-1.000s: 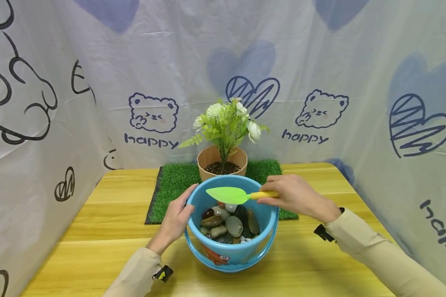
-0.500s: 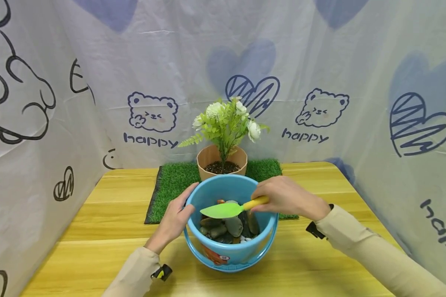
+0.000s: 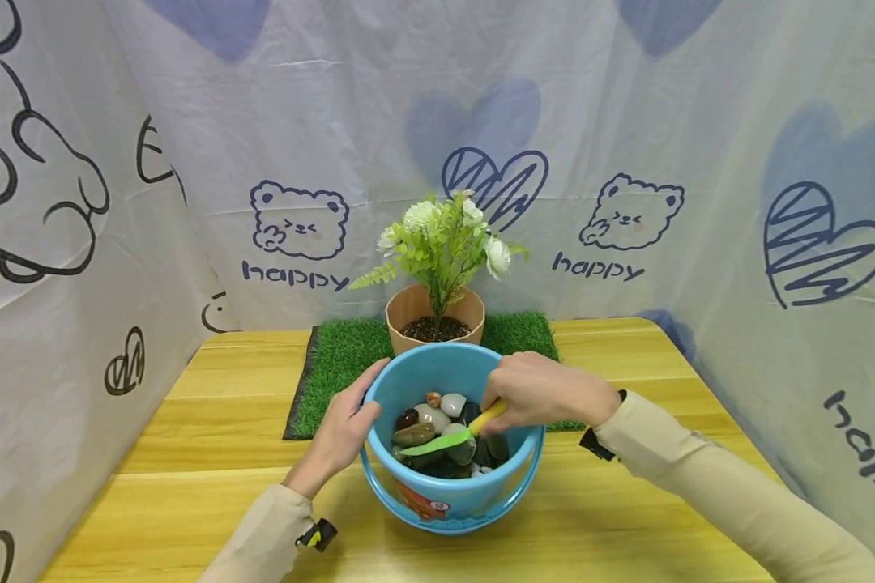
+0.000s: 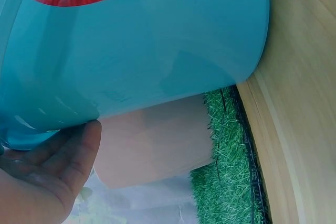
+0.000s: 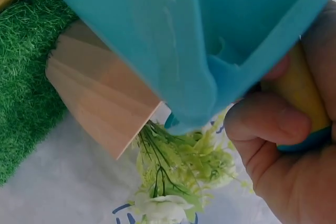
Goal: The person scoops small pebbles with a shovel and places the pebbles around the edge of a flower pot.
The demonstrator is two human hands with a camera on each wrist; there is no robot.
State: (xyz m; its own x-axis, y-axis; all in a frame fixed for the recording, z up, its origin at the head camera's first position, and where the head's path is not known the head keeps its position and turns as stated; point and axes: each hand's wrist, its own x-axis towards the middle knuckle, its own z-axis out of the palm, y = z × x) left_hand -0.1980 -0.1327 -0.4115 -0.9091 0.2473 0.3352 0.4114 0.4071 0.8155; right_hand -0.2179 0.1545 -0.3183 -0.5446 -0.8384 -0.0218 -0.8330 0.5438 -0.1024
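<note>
Right hand (image 3: 543,393) grips the trowel's (image 3: 452,436) yellow handle, fingers curled round it, green blade tipped down onto the stones (image 3: 437,421) inside the blue bucket (image 3: 452,494). Left hand (image 3: 343,429) presses on the bucket's left rim, fingers fairly straight. The bucket sits on the table (image 3: 189,486), just before the flower pot (image 3: 435,320) on the grass mat (image 3: 339,356)

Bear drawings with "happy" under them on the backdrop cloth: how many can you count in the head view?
2. One bear drawing is left of the potted plant; the other bear drawing is right of it. Partial outlines at the far left may belong to more.
</note>
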